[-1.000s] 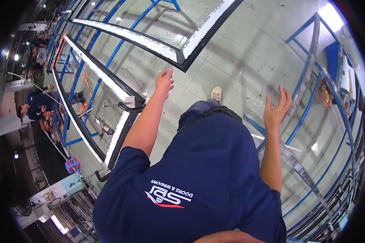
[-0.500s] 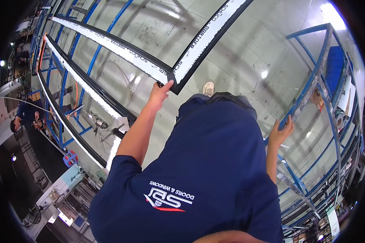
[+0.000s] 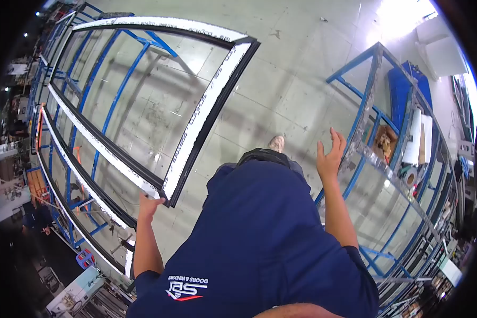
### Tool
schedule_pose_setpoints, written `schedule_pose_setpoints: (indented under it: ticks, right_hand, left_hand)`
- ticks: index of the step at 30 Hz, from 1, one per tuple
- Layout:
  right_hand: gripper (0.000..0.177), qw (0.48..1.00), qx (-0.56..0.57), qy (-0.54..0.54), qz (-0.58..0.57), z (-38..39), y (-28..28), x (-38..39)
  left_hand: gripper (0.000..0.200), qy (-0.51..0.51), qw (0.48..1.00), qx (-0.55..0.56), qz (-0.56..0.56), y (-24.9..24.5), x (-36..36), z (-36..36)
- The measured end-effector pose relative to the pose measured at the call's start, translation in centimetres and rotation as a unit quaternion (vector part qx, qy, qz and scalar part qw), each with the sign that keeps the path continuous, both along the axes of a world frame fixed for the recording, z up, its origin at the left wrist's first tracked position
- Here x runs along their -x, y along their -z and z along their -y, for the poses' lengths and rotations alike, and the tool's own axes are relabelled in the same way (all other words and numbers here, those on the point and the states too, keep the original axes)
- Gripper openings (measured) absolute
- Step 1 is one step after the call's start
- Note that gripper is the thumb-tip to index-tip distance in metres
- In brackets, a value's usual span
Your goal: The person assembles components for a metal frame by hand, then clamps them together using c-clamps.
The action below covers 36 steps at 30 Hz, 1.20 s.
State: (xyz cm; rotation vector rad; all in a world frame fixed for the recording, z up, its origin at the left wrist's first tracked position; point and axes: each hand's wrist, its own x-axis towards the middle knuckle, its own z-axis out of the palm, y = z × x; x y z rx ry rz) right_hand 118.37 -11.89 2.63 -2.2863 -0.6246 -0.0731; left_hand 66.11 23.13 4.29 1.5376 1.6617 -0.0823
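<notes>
My left hand (image 3: pixel 150 205) is closed on the near corner of a large black door or window frame (image 3: pixel 197 126) covered with printed white film. The frame lies over blue metal supports, its far corner reaching out above the floor. My right hand (image 3: pixel 330 157) has its fingers apart and holds nothing. Beside it, to the right, runs the edge of a blue metal rack (image 3: pixel 358 139). A second film-covered frame (image 3: pixel 85 183) lies to the left of the first.
On the rack side are a blue bin (image 3: pixel 403 87), white rolls (image 3: pixel 412 139) and a brown box (image 3: pixel 385 144). Grey tiled floor (image 3: pixel 265 100) runs between the supports and the rack. At the far left a person (image 3: pixel 37 220) is near a dark table.
My view has turned, bringing the frame's far corner into sight. The held corner now appears lower and farther left. My right hand has come off the rack's edge and is raised.
</notes>
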Motion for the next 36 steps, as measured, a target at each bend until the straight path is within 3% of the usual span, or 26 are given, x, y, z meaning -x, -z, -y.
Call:
schedule_pose_setpoints:
  ticks: [1, 3, 4, 6, 9, 12, 15, 17, 19, 20, 22, 23, 24, 26, 29, 36]
  right_hand:
    - [0.057, 1.000, -0.013, 0.003, -0.002, -0.3, -0.6, -1.9]
    - [0.056, 1.000, -0.022, -0.011, 0.002, -0.6, -1.2, -5.9]
    - [0.055, 1.000, -0.022, -0.021, 0.007, -0.8, -1.4, -7.7]
    - [0.055, 0.999, -0.014, -0.033, 0.010, -1.4, -1.8, -11.1]
    - [0.053, 0.999, -0.005, -0.052, 0.014, -1.8, -2.9, -14.8]
    - [0.053, 0.998, -0.022, -0.048, 0.020, -2.0, -2.7, -18.5]
    - [0.053, 0.999, -0.037, -0.011, -0.002, -1.0, -2.1, -21.8]
    - [0.053, 0.998, -0.034, 0.037, -0.024, -0.8, -1.2, -23.5]
    - [0.054, 0.998, -0.002, 0.054, 0.037, 1.8, 0.6, -25.8]
    - [0.054, 0.996, 0.011, 0.084, 0.023, 2.4, 0.9, -26.6]
    - [0.054, 0.990, 0.013, 0.136, 0.027, 3.6, 0.2, -28.1]
    - [0.054, 0.982, 0.045, 0.180, 0.026, 4.1, -0.2, -28.4]
    - [0.055, 0.972, 0.045, 0.230, 0.016, 4.5, -0.5, -29.1]
    - [0.056, 0.953, 0.050, 0.300, 0.001, 5.0, -0.9, -29.0]
    - [0.057, 0.928, 0.029, 0.371, -0.010, 3.6, 0.2, -31.1]
    - [0.056, 0.944, 0.024, 0.321, -0.074, -1.9, -0.6, -39.5]
  left_hand:
    - [0.088, 0.022, 0.995, -0.100, 0.007, -1.5, -2.2, -0.4]
    - [0.094, 0.001, 0.981, -0.194, -0.005, -0.6, -6.1, -3.0]
    - [0.091, -0.005, 0.971, -0.239, -0.013, -2.4, -11.4, -2.7]
    - [0.079, 0.005, 0.977, -0.212, 0.004, -3.4, -20.4, -3.0]
    - [0.066, 0.098, 0.971, -0.195, 0.095, -0.6, -31.8, -4.2]
    - [0.062, 0.174, 0.958, -0.206, 0.097, 1.2, -43.2, -5.9]
    - [0.059, 0.191, 0.950, -0.229, 0.093, 3.7, -50.9, -9.7]
    - [0.058, 0.153, 0.967, -0.161, 0.126, 4.4, -55.2, -11.9]
    - [0.052, 0.156, 0.979, -0.075, 0.110, 5.4, -56.5, -14.0]
    - [0.049, 0.132, 0.936, 0.059, 0.320, 5.8, -57.1, -13.7]
    - [0.049, 0.093, 0.962, 0.147, 0.210, 4.7, -57.7, -14.3]
    - [0.052, 0.095, 0.932, 0.175, 0.303, 8.7, -56.2, -16.8]
    - [0.049, 0.028, 0.955, 0.170, 0.240, 7.4, -56.6, -16.2]
    - [0.042, 0.049, 0.982, 0.133, 0.123, 6.3, -55.2, -17.5]
    - [0.042, 0.089, 0.987, 0.118, 0.059, 6.1, -55.7, -19.0]
    - [0.041, 0.182, 0.978, 0.098, 0.001, 7.7, -64.9, -20.5]
